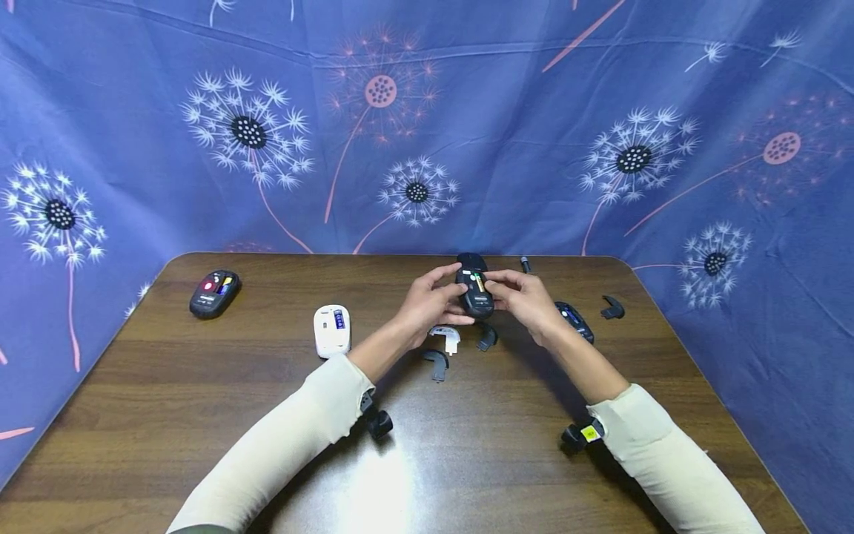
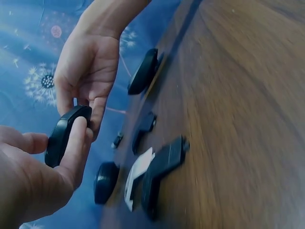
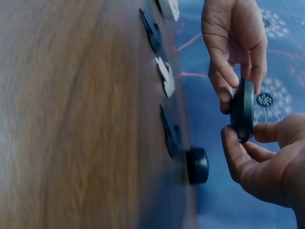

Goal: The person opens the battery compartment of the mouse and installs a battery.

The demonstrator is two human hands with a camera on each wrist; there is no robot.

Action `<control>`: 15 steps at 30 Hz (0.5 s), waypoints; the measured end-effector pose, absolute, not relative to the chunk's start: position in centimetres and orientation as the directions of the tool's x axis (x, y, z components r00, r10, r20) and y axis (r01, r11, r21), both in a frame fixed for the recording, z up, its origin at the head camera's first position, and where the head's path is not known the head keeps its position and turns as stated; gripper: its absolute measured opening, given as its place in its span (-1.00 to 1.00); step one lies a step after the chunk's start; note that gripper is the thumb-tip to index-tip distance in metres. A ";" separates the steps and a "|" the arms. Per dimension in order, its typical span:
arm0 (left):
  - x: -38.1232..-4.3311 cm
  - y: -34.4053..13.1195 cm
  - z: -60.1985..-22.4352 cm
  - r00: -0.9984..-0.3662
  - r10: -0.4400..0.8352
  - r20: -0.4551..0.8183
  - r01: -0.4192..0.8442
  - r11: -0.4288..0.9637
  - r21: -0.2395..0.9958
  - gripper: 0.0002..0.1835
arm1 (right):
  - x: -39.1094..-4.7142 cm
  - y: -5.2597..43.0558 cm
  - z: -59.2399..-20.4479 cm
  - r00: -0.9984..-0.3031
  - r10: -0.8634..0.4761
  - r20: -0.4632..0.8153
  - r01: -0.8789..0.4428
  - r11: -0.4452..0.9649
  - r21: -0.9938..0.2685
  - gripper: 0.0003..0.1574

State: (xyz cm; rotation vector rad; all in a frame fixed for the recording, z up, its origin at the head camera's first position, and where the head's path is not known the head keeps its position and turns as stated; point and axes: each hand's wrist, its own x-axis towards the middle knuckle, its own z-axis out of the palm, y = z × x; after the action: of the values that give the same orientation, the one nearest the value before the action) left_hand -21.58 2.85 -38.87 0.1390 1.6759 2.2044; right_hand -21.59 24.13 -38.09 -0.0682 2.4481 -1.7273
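Observation:
Both hands hold a black computer mouse (image 1: 477, 302) above the far middle of the table, underside up with its battery bay uncovered. A battery (image 1: 479, 282) with a yellowish wrap lies in the bay. My left hand (image 1: 427, 302) grips the mouse from the left, thumb on one face and fingers on the other in the left wrist view. From the right, my right hand (image 1: 528, 302) pinches its other side, fingertips beside the battery. Just below lie a white battery cover (image 1: 447, 337), a black cover (image 1: 487, 337) and a dark grey cover (image 1: 437, 363).
A black mouse with a red label (image 1: 215, 294) and a white mouse (image 1: 332, 331) lie to the left. Another black mouse (image 1: 575, 320) is partly behind the right forearm. A black cover (image 1: 612, 307), a small dark cylinder (image 1: 525, 264) and a rounded black object (image 1: 471, 260) are near the far edge.

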 end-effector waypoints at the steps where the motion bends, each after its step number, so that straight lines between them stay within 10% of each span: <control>1: -21.6 3.2 -38.8 -0.928 0.346 -0.138 -0.226 -0.229 0.947 -0.34 | -21.5 24.5 -37.9 -0.987 -0.122 -0.100 0.052 0.347 -0.936 -0.39; 15: -21.7 8.5 -38.4 -0.992 0.121 -0.048 -0.076 -0.240 0.968 -0.65 | -21.4 28.0 -36.6 -0.982 -0.073 -0.174 0.143 0.311 -0.940 -0.33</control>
State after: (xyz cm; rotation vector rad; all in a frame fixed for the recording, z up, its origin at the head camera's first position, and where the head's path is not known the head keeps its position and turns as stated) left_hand -21.74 8.51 -38.44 0.0554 1.8538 2.3791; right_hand -21.39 28.04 -36.61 0.0653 2.3886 -1.7421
